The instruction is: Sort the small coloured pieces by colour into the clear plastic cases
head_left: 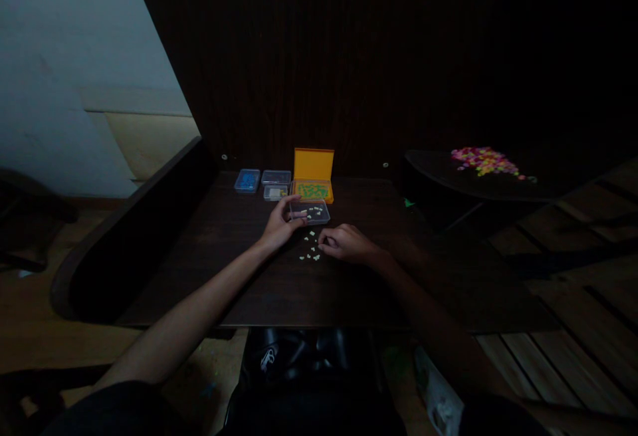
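My left hand (282,227) grips the left side of a clear plastic box (323,215), tilted on or just above the dark table, with several small pale pieces (312,210) inside. My right hand (343,243) is closed, thumb and fingertips pinched low over the table; whatever they hold, if anything, is too small to make out. Between the hands, several loose pale pieces (313,248) lie scattered on the wood. Right behind the clear box stands an orange-yellow case (314,163) with its lid raised, holding green bits.
Behind my left hand are a box of blue pieces (247,181), a lidded clear box (276,177) and a smaller clear box (275,192). A pile of pink and yellow pieces (483,161) lies on a side shelf (438,173). A dark raised side panel (139,230) bounds the left.
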`<state>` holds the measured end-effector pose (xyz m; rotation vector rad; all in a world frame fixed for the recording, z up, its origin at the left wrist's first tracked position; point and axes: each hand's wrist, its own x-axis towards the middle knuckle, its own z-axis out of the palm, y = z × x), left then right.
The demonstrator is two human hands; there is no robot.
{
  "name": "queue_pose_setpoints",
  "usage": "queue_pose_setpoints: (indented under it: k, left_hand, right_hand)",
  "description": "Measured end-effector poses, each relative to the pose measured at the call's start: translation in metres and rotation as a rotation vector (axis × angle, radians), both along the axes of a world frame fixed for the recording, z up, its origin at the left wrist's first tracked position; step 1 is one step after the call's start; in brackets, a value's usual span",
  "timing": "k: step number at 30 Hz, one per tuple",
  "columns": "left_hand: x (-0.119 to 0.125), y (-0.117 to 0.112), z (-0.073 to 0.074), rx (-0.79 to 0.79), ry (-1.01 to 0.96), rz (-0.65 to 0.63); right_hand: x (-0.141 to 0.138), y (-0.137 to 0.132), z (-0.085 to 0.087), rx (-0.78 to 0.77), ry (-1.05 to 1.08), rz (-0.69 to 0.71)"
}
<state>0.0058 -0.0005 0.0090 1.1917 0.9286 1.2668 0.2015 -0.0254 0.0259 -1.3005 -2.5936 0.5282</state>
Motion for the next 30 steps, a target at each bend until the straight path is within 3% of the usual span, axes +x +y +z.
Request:
queue_pose_setpoints:
  k: [16,23,26,30]
  left_hand:
    - [0.000,-0.001,0.001,-0.014,-0.011,-0.017]
    - [0.000,-0.002,0.002,-0.016,-0.007,-0.028]
    - [0.001,-0.003,0.004,-0.023,-0.009,-0.032]
    - [0.002,-0.005,0.006,-0.044,-0.005,-0.055]
  right_hand:
    - [0.008,0.005,-0.004,-0.012,0.082,0.133]
    - [0.006,0.004,-0.004,-0.011,0.111,0.120]
    - [0.008,0.004,0.000,-0.055,0.235,0.123]
    - [0.011,0.007,0.012,-0.071,0.456,0.010]
